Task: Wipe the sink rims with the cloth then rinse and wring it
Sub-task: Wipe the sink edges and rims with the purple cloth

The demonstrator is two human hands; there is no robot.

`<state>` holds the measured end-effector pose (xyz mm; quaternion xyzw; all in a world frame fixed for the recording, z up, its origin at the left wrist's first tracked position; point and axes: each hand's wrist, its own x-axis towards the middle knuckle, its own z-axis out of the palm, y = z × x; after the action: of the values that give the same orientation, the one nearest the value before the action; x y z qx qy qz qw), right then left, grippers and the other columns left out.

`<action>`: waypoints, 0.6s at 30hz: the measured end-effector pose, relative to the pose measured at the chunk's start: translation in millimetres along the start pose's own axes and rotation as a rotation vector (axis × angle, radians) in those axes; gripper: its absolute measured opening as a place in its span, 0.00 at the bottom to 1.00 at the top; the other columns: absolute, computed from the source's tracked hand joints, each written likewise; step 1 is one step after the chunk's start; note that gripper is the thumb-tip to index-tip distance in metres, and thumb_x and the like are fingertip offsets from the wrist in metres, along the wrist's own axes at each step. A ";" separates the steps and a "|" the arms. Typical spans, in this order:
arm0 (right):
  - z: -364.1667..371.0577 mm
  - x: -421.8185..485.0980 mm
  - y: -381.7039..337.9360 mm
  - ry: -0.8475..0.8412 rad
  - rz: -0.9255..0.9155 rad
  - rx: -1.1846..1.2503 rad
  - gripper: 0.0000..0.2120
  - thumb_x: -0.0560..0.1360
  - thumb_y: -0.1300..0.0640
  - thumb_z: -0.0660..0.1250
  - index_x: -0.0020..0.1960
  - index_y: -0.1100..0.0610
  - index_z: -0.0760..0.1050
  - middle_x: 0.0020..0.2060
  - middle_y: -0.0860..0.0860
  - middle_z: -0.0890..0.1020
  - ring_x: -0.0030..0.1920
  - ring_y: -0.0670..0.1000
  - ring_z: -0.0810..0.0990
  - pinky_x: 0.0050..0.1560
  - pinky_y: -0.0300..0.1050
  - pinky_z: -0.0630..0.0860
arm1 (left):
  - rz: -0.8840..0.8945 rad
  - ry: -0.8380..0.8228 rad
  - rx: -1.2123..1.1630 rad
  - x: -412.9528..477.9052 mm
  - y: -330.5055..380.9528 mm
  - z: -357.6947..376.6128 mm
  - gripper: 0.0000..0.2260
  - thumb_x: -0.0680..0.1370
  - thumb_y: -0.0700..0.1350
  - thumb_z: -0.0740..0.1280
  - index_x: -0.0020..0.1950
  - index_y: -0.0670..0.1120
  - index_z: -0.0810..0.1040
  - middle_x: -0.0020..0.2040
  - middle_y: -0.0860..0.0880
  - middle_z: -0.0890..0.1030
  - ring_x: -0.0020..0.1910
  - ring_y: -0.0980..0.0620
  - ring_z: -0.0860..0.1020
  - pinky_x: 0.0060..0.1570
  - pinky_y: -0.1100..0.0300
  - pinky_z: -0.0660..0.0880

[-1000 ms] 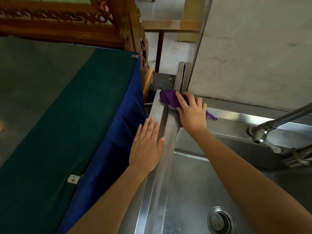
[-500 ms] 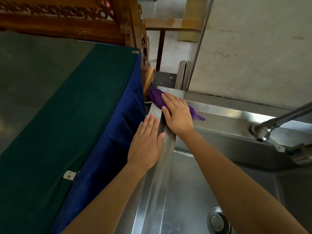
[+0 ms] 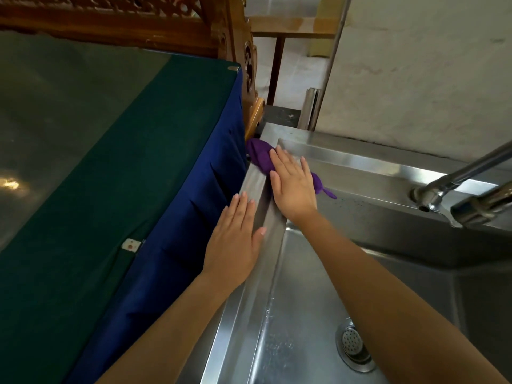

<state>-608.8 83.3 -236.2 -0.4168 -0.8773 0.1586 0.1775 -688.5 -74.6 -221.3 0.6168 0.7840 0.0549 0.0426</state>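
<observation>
Purple cloth (image 3: 260,159): soft, light, bunched; lies at the far left corner of the sink rim (image 3: 256,195), pinned under the right hand (image 3: 293,187), whose fingers lie flat and close together on top, pressing rather than pinching. It likely slides easily on wet steel and is best driven by palm pressure, then gathered in a fist for wringing. One tail trails toward the basin. Left hand (image 3: 235,239): flat, fingers together, resting on the left rim, holding nothing. Surroundings: blue fabric drape (image 3: 166,231) hangs hard against the rim's outer edge and may catch the cloth; faucet (image 3: 443,189) stands at the back rim, well apart; drain strainer (image 3: 353,342) in the basin; carved wooden frame (image 3: 235,51) beyond the corner.
</observation>
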 end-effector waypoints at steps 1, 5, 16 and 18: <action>0.2 -8.7 -2.8 -0.008 -0.005 0.030 0.22 0.82 0.52 0.48 0.75 0.52 0.54 0.75 0.49 0.59 0.76 0.47 0.55 0.76 0.49 0.43 | 0.002 0.009 0.022 -8.9 -1.4 -1.0 0.29 0.80 0.57 0.41 0.74 0.40 0.59 0.75 0.42 0.61 0.75 0.46 0.56 0.72 0.52 0.54; -1.2 -31.1 -10.0 -0.037 0.010 0.074 0.22 0.82 0.52 0.47 0.76 0.52 0.53 0.75 0.48 0.59 0.75 0.47 0.56 0.76 0.49 0.43 | 0.014 -0.015 0.071 -38.2 -5.3 -2.2 0.29 0.82 0.55 0.39 0.72 0.38 0.63 0.72 0.41 0.66 0.72 0.44 0.63 0.70 0.50 0.63; -2.8 -75.8 -33.0 -0.042 0.060 0.078 0.22 0.82 0.52 0.49 0.74 0.55 0.57 0.74 0.51 0.63 0.75 0.48 0.55 0.76 0.47 0.42 | 0.030 -0.035 -0.001 -46.7 -2.0 -5.3 0.37 0.73 0.63 0.25 0.74 0.44 0.42 0.77 0.45 0.46 0.76 0.50 0.42 0.73 0.57 0.40; -0.6 -90.5 -36.8 -0.034 0.058 0.108 0.22 0.81 0.52 0.49 0.74 0.55 0.58 0.74 0.50 0.63 0.76 0.48 0.55 0.75 0.46 0.41 | 0.035 -0.048 -0.030 -51.6 -2.3 -6.9 0.37 0.70 0.64 0.23 0.73 0.45 0.38 0.77 0.46 0.43 0.75 0.52 0.38 0.72 0.59 0.38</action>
<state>-579.9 -10.1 -236.1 -0.4290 -0.8579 0.2177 0.1802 -679.5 -125.5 -214.8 0.6307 0.7711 0.0528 0.0698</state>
